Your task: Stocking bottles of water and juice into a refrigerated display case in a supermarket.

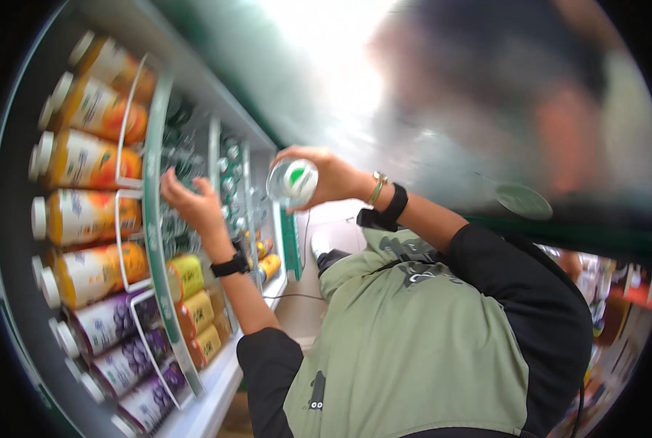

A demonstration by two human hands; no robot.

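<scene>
My right hand (331, 178) grips a clear plastic bottle (275, 183) from the side. Its white cap with a green mark (298, 176) faces up towards me. To the left, my left hand (194, 205) is held by the green-and-white front strip of a shelf (153, 219), with the fingers apart and nothing seen in them. Behind those fingers lie rows of clear bottles (181, 153), partly hidden by the hand and blurred. A black band sits on each wrist.
The upper shelf of the display cooler carries orange drink bottles (93, 213) and purple grape-pictured bottles (120, 356) behind white wire guards (119, 241). Yellow-labelled drinks (197, 315) stand below. A fogged glass door (441, 142) is on the right. A thin cable (293, 296) crosses the floor.
</scene>
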